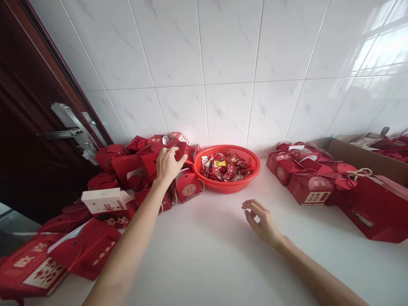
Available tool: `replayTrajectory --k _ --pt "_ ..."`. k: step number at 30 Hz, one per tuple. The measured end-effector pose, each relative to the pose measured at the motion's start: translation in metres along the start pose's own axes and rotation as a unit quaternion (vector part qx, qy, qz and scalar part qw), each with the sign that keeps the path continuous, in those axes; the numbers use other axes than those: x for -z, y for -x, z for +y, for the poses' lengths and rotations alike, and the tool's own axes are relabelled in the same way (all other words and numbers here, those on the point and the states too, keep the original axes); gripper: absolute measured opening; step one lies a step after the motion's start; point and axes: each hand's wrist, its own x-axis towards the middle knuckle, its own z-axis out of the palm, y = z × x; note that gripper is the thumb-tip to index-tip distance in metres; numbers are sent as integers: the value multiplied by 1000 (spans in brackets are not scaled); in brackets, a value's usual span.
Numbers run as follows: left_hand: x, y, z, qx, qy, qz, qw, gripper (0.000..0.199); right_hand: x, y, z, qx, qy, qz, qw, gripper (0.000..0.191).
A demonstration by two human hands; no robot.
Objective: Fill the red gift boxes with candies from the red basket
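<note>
My left hand [168,165] reaches into the pile at the left, its fingers and thumb bent around the upper part of a red gift box [180,149]. Part of that box is hidden behind the hand. Just below it stands another red gift box with a round gold emblem [189,189] and a cord handle. My right hand [262,223] hovers over the white table [204,255] with loosely curved fingers apart and nothing in them. Between and beyond my hands is a red plastic basket [227,187] holding many small wrapped candies [228,169].
More red gift boxes [92,248] crowd the left side, with a white-lidded box [103,200] among them. Closed boxes [307,187] and a large red bag-like box [376,208] stand at the right, near a brown carton [360,155]. Behind is a tiled wall [228,102]; a dark door [28,106] borders the left.
</note>
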Motion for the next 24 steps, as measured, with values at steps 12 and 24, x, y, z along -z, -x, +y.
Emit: replayTrajectory --k 12,24 --pt "52 -8 55 -27 283 28 958 28 10 -5 -1 -108 -40 23 993 14" --pt "-1 86 98 -127 369 -381 838 34 24 -10 -8 -107 -92 120 983 22"
